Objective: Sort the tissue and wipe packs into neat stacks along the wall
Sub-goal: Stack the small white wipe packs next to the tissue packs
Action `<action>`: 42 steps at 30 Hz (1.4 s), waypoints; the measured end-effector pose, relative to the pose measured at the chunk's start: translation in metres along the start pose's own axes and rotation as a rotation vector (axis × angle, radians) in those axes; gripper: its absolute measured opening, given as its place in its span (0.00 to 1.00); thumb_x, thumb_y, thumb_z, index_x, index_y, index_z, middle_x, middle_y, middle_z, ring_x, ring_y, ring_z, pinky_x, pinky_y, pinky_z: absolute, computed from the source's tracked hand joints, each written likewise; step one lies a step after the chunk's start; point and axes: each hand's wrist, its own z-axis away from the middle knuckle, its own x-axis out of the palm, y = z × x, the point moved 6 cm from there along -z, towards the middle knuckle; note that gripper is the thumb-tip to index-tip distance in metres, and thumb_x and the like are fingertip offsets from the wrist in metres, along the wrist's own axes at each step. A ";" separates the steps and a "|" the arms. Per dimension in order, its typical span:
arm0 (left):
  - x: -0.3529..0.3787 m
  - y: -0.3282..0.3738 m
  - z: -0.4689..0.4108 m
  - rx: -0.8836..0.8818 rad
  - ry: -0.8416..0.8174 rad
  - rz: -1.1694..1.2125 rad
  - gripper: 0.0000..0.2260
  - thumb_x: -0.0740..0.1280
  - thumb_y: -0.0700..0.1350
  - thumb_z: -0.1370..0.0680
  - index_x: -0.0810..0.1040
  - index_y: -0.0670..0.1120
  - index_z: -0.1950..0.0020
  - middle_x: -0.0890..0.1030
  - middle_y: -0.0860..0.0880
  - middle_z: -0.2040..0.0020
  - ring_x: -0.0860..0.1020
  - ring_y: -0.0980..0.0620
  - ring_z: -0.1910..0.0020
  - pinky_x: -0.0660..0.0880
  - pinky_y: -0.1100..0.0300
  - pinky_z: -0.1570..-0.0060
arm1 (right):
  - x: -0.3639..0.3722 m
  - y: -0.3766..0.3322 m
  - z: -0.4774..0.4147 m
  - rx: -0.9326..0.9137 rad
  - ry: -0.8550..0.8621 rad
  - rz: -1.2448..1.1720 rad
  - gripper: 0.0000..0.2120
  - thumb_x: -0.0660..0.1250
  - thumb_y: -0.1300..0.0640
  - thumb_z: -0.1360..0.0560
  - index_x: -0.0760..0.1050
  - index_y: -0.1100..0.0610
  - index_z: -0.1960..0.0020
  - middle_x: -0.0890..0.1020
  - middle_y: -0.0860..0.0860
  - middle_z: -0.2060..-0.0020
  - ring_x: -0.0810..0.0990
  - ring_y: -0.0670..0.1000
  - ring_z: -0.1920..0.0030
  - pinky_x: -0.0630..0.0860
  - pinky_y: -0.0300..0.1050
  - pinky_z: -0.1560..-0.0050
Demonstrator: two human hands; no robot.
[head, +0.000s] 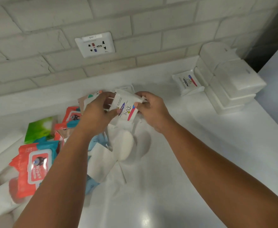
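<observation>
a white painted brick wall (135, 22) is running along the far side of the grip, and a glossy white countertop (184, 162) is spreading out beneath it. to the right of the grip and further back, a stack of plain white wrapped tissue packs (230, 83) is sitting against the wall. left of the grip and nearer the person, a loose pile of red-and-teal wipe packs (33, 167) is lying with a green tissue pack (39, 129) on its far side. just below the grip, a soft white wrapped pack (123, 145) is lying on the countertop. the left hand (95, 111) and the right hand (151, 109) are meeting over the countertop, both holding a small white dove wipe pack with a pink and purple label (126, 106) up off the surface; the left thumb and fingers are curling round its left end, and the right fingers are pinching its right end. a second small white dove wipe pack (187, 82) is lying flat well to the right of the grip, just beside the white stack. a white wall socket (95, 44) is sitting above and left of the grip.
</observation>
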 end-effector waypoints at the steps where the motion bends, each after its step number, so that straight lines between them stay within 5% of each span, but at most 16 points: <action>1: 0.004 0.008 -0.003 0.017 0.006 0.006 0.18 0.74 0.47 0.23 0.74 0.51 0.35 0.83 0.54 0.43 0.82 0.53 0.46 0.80 0.53 0.43 | -0.009 -0.004 -0.001 -0.025 0.006 -0.007 0.12 0.68 0.67 0.23 0.77 0.55 0.43 0.84 0.56 0.48 0.86 0.54 0.49 0.82 0.56 0.45; 6: 0.033 0.046 -0.016 0.077 0.058 0.101 0.15 0.75 0.46 0.24 0.74 0.51 0.41 0.83 0.59 0.48 0.82 0.58 0.49 0.80 0.63 0.52 | -0.061 -0.017 -0.005 -0.058 0.045 -0.137 0.15 0.68 0.68 0.23 0.75 0.56 0.40 0.82 0.58 0.44 0.85 0.54 0.47 0.82 0.52 0.45; 12: 0.090 0.077 -0.041 -0.028 0.079 0.423 0.11 0.74 0.43 0.23 0.78 0.45 0.43 0.86 0.51 0.49 0.85 0.51 0.51 0.82 0.50 0.48 | -0.125 -0.006 -0.008 0.017 0.135 -0.127 0.20 0.71 0.62 0.23 0.72 0.56 0.33 0.84 0.51 0.43 0.84 0.52 0.44 0.82 0.55 0.45; 17: 0.133 0.097 -0.080 -0.149 0.118 0.602 0.10 0.73 0.43 0.22 0.82 0.42 0.42 0.87 0.46 0.50 0.83 0.58 0.64 0.78 0.64 0.64 | -0.161 0.015 -0.007 0.054 0.182 -0.056 0.19 0.66 0.65 0.21 0.71 0.56 0.31 0.82 0.51 0.44 0.86 0.56 0.55 0.84 0.51 0.52; 19: 0.153 0.100 -0.098 -0.230 0.078 0.686 0.06 0.74 0.43 0.23 0.84 0.45 0.46 0.88 0.47 0.52 0.85 0.52 0.57 0.84 0.51 0.51 | -0.174 0.020 -0.013 0.046 0.248 -0.018 0.18 0.64 0.66 0.20 0.72 0.58 0.31 0.82 0.54 0.43 0.86 0.55 0.56 0.83 0.49 0.50; 21: 0.173 0.105 -0.111 -0.281 0.016 0.736 0.01 0.74 0.42 0.23 0.85 0.47 0.52 0.88 0.49 0.56 0.82 0.46 0.55 0.78 0.40 0.42 | -0.183 0.022 -0.018 0.025 0.314 0.080 0.18 0.63 0.64 0.20 0.73 0.57 0.31 0.82 0.52 0.43 0.84 0.52 0.54 0.81 0.45 0.48; 27: 0.214 0.120 -0.142 -0.345 -0.037 0.760 0.03 0.73 0.39 0.22 0.84 0.45 0.55 0.87 0.46 0.52 0.86 0.45 0.49 0.82 0.45 0.46 | -0.202 0.018 -0.025 -0.059 0.391 0.448 0.22 0.60 0.63 0.19 0.67 0.56 0.26 0.76 0.50 0.33 0.73 0.49 0.33 0.61 0.26 0.43; 34: 0.239 0.120 -0.166 -0.362 -0.004 0.634 0.06 0.75 0.42 0.23 0.85 0.42 0.48 0.87 0.46 0.49 0.86 0.46 0.53 0.84 0.48 0.52 | -0.211 0.037 -0.044 0.052 0.345 0.419 0.23 0.60 0.65 0.24 0.68 0.55 0.29 0.78 0.52 0.36 0.76 0.53 0.35 0.73 0.49 0.33; 37: 0.245 0.116 -0.172 -0.360 0.021 0.587 0.06 0.76 0.45 0.24 0.83 0.49 0.60 0.87 0.48 0.54 0.86 0.46 0.55 0.84 0.48 0.52 | -0.210 0.036 -0.047 0.056 0.354 0.377 0.21 0.61 0.66 0.23 0.67 0.57 0.30 0.77 0.53 0.34 0.75 0.54 0.33 0.72 0.47 0.31; 42: 0.249 0.117 -0.176 -0.363 0.041 0.576 0.09 0.76 0.46 0.24 0.81 0.51 0.63 0.87 0.47 0.55 0.86 0.44 0.55 0.84 0.47 0.53 | -0.210 0.036 -0.050 0.041 0.380 0.359 0.24 0.61 0.66 0.21 0.64 0.59 0.26 0.74 0.53 0.31 0.72 0.52 0.31 0.67 0.38 0.34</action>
